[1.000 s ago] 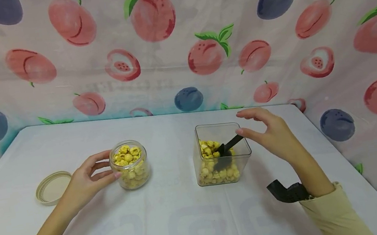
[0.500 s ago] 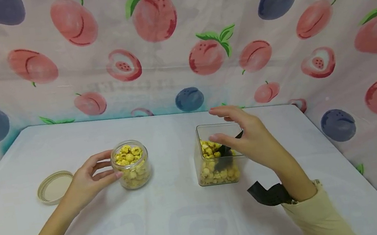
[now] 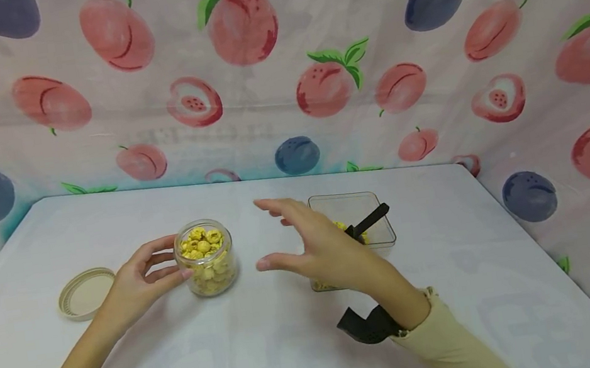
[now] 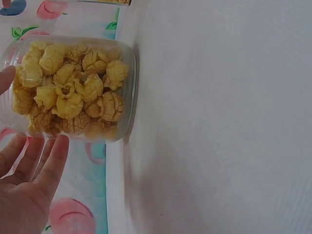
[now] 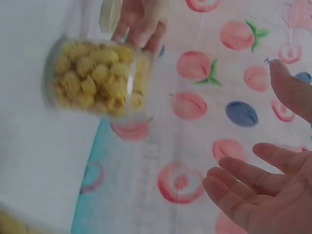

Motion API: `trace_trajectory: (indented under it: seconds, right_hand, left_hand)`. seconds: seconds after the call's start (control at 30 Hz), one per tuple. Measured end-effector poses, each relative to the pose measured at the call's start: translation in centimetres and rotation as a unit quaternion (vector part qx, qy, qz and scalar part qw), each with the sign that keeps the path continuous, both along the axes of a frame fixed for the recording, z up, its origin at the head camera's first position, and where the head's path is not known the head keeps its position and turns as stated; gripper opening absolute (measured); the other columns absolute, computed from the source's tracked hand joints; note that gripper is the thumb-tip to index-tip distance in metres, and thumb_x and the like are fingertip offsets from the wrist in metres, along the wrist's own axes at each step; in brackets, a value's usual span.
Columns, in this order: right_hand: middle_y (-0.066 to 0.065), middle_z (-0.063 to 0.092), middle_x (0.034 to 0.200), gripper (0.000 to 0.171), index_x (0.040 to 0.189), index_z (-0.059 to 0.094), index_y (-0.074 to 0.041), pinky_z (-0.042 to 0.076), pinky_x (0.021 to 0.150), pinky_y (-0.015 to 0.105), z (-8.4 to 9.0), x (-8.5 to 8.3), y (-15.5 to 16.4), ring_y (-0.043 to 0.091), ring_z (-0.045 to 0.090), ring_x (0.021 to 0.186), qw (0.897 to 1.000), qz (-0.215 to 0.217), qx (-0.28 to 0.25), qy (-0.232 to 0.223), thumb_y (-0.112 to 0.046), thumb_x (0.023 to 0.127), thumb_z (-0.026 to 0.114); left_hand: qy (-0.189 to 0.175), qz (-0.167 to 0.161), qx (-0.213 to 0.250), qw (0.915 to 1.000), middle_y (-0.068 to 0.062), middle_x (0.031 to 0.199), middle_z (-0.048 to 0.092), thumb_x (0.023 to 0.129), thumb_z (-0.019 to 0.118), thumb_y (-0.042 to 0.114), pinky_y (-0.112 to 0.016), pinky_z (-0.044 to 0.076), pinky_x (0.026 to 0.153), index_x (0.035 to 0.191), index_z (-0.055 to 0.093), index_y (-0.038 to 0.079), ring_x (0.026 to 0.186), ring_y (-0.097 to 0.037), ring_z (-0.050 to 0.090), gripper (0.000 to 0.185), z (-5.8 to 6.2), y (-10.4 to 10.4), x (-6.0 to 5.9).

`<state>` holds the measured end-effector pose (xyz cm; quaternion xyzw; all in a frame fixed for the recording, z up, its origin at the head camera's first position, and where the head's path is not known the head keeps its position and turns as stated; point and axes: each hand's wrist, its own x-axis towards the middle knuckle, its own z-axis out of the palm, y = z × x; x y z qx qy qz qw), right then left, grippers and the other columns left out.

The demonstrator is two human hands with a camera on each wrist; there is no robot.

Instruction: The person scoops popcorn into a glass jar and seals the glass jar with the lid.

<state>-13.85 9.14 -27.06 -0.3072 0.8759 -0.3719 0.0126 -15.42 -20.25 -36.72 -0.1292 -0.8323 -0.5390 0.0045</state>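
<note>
Staged tabletop set, white table (image 3: 274,352), fruit-print cloth backdrop (image 3: 309,48) all round

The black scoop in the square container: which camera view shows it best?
The head view. Only there the black scoop appears, its handle leaning on the rim of the square container, partly behind the right hand. Both wrist views show the round jar instead, no scoop.
</note>
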Motion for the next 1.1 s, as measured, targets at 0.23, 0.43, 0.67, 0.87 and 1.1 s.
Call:
trace_trajectory:
  seconds: [0.23,0.43,0.67,0.87,1.1]
  right_hand:
    - [0.0,0.033,0.147,0.083,0.147,0.025,-0.019,0.041,0.104,0.037,-1.8,-0.4,-3.2,0.018,0.039,0.129,0.999,0.014,0.011,-0.051,-0.034,0.08,0.072]
    - [0.007,0.029,0.148,0.091,0.148,0.018,-0.015,0.039,0.106,0.039,-4.2,-1.7,-5.3,0.022,0.036,0.131,0.996,0.01,-0.034,-0.083,-0.028,0.078,0.075]
    - [0.011,0.028,0.147,0.099,0.149,0.012,-0.013,0.04,0.104,0.039,-7.1,-3.0,-7.1,0.025,0.035,0.131,0.989,-0.019,-0.07,-0.132,-0.026,0.076,0.078]
    - [0.01,0.029,0.146,0.099,0.149,0.011,-0.014,0.039,0.105,0.039,-8.4,-4.0,-7.7,0.026,0.036,0.13,0.977,-0.034,-0.1,-0.183,-0.024,0.076,0.077]
    - [0.007,0.036,0.141,0.09,0.147,0.021,-0.015,0.038,0.106,0.039,-10.0,-5.2,-7.9,0.023,0.041,0.126,0.965,-0.034,-0.129,-0.227,-0.019,0.077,0.077]
  left_hand:
    - [0.018,-0.001,0.01,0.9998,-0.009,0.13,0.045,0.085,0.069,0.015,-0.009,0.049,0.082,0.135,0.042,0.003,0.099,0.008,0.054,0.058,-0.3,0.1,0.0]
    - [0.025,0.0,0.009,0.9996,-0.008,0.129,0.046,0.085,0.069,0.015,-0.008,0.048,0.082,0.135,0.042,0.003,0.1,0.008,0.053,0.058,-0.4,0.1,0.0]
    - [0.031,-0.001,0.01,0.9995,-0.006,0.126,0.047,0.085,0.069,0.013,-0.008,0.048,0.083,0.135,0.041,0.002,0.102,0.009,0.051,0.059,-0.5,0.0,-0.1]
    - [0.028,0.0,0.015,0.9995,-0.009,0.127,0.046,0.085,0.069,0.013,-0.008,0.048,0.083,0.135,0.041,0.001,0.101,0.008,0.051,0.059,-0.5,0.0,-0.1]
    - [0.017,0.0,0.015,0.9997,-0.01,0.128,0.045,0.085,0.069,0.015,-0.007,0.048,0.083,0.136,0.041,0.003,0.101,0.008,0.052,0.06,-0.4,0.1,0.0]
